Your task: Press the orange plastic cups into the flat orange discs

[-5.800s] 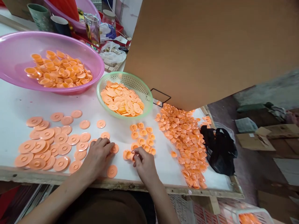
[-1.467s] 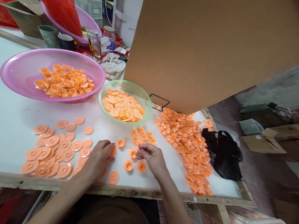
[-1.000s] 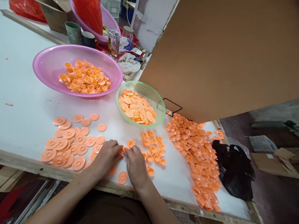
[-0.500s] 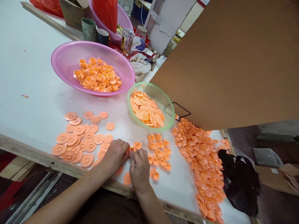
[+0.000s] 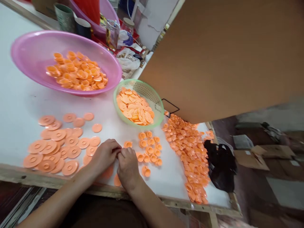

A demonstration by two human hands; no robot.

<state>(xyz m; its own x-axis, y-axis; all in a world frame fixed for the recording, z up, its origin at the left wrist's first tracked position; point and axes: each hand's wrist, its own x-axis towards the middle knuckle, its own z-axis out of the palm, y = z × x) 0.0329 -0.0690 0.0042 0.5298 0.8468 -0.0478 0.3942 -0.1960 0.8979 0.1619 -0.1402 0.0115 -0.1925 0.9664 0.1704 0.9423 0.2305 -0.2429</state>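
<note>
My left hand and my right hand meet above the near part of the white table, both closed, fingertips pinched together. Whatever sits between the fingers is hidden by them. Just beyond my right hand stand small orange toy cups, with a larger group of cups to its right. Flat orange toy saucers lie spread and overlapping left of my left hand. Under my wrists, an orange saucer shows in part.
A pink basin holds orange cups on saucers. Beside it, a green colander contains loose saucers. A long heap of orange cups runs along the right side, near a black bag. A large cardboard sheet stands behind.
The view has swung, so the table's contents sit further left in the picture. My hands are still together; the orange piece glimpsed at my fingertips before is now covered.
</note>
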